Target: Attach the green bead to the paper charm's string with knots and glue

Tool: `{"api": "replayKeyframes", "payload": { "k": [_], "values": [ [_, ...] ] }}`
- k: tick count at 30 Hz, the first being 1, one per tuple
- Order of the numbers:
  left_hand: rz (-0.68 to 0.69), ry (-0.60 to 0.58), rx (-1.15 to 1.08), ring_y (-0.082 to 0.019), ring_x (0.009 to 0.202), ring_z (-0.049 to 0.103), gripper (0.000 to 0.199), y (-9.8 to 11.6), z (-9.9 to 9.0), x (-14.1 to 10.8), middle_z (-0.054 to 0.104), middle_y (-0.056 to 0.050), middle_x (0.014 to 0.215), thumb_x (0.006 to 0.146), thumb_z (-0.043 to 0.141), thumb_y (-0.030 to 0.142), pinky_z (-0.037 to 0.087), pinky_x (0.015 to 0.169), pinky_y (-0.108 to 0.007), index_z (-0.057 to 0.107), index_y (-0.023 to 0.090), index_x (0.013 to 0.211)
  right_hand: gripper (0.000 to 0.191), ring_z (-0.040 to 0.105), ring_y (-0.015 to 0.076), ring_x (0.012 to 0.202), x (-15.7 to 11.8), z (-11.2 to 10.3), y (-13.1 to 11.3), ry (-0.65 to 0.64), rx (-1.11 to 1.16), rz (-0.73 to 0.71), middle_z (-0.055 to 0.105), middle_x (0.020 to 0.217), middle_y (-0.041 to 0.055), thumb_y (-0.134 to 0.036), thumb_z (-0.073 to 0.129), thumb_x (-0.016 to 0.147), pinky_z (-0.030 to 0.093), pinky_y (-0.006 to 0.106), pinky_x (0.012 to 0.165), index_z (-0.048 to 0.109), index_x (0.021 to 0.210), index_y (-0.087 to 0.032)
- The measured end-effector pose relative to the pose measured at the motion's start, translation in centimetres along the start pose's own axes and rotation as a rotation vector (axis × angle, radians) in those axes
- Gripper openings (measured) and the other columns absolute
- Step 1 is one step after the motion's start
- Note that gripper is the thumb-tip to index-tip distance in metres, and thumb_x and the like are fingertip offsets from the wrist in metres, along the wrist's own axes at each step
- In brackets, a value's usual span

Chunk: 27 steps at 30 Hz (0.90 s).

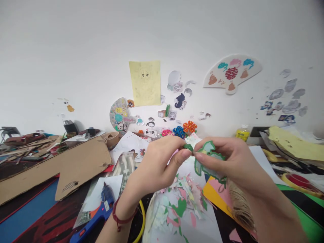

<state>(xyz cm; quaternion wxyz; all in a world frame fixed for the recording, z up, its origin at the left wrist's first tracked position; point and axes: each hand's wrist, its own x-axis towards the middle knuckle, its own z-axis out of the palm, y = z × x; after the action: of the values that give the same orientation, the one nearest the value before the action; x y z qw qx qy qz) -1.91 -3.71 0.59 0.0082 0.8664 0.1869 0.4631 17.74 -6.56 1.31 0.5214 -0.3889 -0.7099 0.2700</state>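
Note:
My left hand [168,162], with a red cord bracelet at the wrist, pinches a small dark green piece [188,146] between thumb and forefinger. Close beside it, my right hand [225,155] grips a pale cutout with a green outline [209,148], whose wavy edges stick out past the fingers. The thumbs nearly meet, and what joins the two pieces, if anything, is hidden. Below both hands, green, pink and pale paper scraps [181,206] lie on a white sheet [197,229].
At the left are a blue glue gun [101,211] and a large cardboard piece [83,162]. A twine bundle [239,202] lies under my right forearm. Beaded flowers [189,127] and a yellow bottle [242,133] stand near the wall, with tape rolls [298,180] at the right.

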Motion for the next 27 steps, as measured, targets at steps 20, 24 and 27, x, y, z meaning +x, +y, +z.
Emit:
{"api": "replayKeyframes", "payload": {
  "k": [20, 24, 27],
  "values": [
    [0.079, -0.007, -0.028, -0.013, 0.064, 0.046, 0.038, -0.21, 0.03, 0.03, 0.052, 0.000, 0.073, 0.108, 0.033, 0.042, 0.038, 0.060, -0.028, 0.053, 0.017, 0.087, 0.007, 0.041, 0.0069, 0.045, -0.37, 0.44, 0.01, 0.066, -0.029, -0.111, 0.055, 0.055, -0.0039, -0.026, 0.073, 0.080, 0.029, 0.020, 0.037, 0.073, 0.076, -0.021],
    [0.085, -0.006, -0.048, -0.014, 0.064, 0.045, 0.039, -0.23, 0.06, -0.05, 0.053, -0.001, 0.073, 0.107, 0.033, 0.043, 0.038, 0.060, -0.028, 0.054, 0.017, 0.087, 0.004, 0.047, 0.0084, 0.047, -0.28, 0.60, -0.15, 0.086, -0.047, -0.177, 0.058, 0.056, -0.0040, -0.022, 0.072, 0.079, 0.034, 0.021, 0.038, 0.073, 0.074, -0.022],
    [0.098, 0.007, -0.060, -0.013, 0.064, 0.045, 0.038, -0.18, 0.06, -0.09, 0.052, -0.001, 0.074, 0.107, 0.034, 0.042, 0.037, 0.060, -0.028, 0.055, 0.017, 0.088, 0.007, 0.053, 0.0099, 0.050, -0.30, 0.85, -0.34, 0.123, -0.089, -0.228, 0.061, 0.057, -0.0040, -0.019, 0.071, 0.078, 0.037, 0.022, 0.040, 0.072, 0.073, -0.023]
  ]
}}
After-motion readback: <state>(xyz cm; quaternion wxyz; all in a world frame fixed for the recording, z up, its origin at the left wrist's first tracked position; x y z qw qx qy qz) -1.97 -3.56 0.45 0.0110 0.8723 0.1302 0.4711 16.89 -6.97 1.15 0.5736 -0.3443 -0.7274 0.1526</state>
